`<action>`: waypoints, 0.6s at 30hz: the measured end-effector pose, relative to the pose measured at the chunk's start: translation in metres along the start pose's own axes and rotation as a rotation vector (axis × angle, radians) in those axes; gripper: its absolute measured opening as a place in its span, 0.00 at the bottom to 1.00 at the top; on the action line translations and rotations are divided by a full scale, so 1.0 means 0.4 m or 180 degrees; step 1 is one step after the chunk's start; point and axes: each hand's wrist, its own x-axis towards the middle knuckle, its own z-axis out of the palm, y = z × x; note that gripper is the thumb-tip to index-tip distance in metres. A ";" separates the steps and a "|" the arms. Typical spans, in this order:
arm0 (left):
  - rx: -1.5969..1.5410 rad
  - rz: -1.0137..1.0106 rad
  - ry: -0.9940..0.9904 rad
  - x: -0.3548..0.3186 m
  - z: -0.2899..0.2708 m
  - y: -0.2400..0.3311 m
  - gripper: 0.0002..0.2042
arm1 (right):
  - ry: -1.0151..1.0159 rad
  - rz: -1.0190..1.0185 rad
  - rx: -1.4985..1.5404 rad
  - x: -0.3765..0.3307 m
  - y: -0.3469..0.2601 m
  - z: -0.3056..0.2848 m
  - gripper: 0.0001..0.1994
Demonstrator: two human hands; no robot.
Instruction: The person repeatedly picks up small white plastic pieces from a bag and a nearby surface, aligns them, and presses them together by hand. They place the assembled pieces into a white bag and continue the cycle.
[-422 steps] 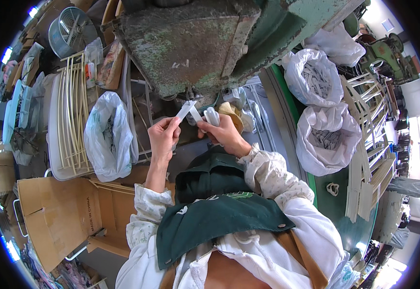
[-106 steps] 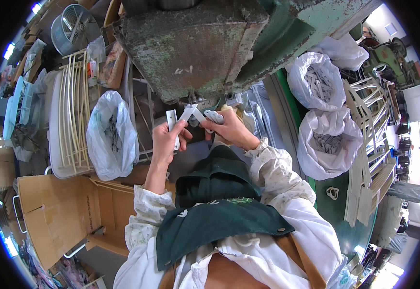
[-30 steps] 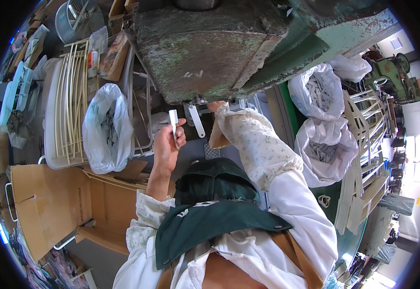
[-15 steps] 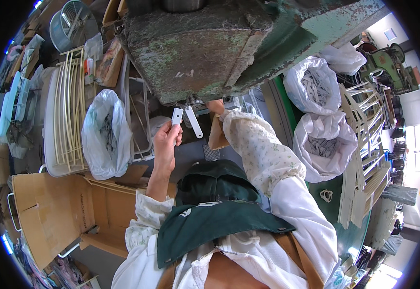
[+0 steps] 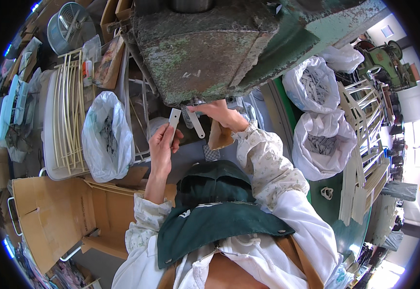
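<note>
My left hand [image 5: 160,140] pinches a flat, light-grey metal strip [image 5: 174,117] with a small hole, its free end pointing up toward the machine. A second metal strip [image 5: 198,126], rounded and holed at its lower end, slants down from beneath the machine. My right hand [image 5: 219,113] reaches in from the right, its fingers closed at this strip's upper end; the fingertips are partly hidden under the machine's edge. The worn green machine [image 5: 200,62] overhangs both hands. Both forearms wear pale floral sleeve covers.
A white bag of metal pieces [image 5: 107,137] stands at the left, beside a tray of long pale strips [image 5: 67,115]. Two more bags [image 5: 311,86] [image 5: 325,144] sit on the right. An open cardboard box [image 5: 51,216] lies at lower left, and a brown carton flap [image 5: 221,136] hangs under my right hand.
My right hand has come down and left from behind the machine's edge to the hanging strip's upper end. My left hand has lowered slightly, still holding its strip, which shows more of its length.
</note>
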 end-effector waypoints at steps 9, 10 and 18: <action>0.0761 0.0359 -0.0338 0.039 0.057 0.051 0.11 | 0.0197 -0.0016 -0.0928 -0.092 -0.045 -0.010 0.10; 0.0841 0.0421 -0.0282 0.048 0.061 0.049 0.12 | -0.0040 0.0060 -0.0651 -0.094 -0.014 -0.015 0.09; 0.1176 -0.0161 -0.0374 0.097 0.032 0.056 0.16 | -0.0130 0.0318 0.0079 -0.127 -0.031 0.012 0.11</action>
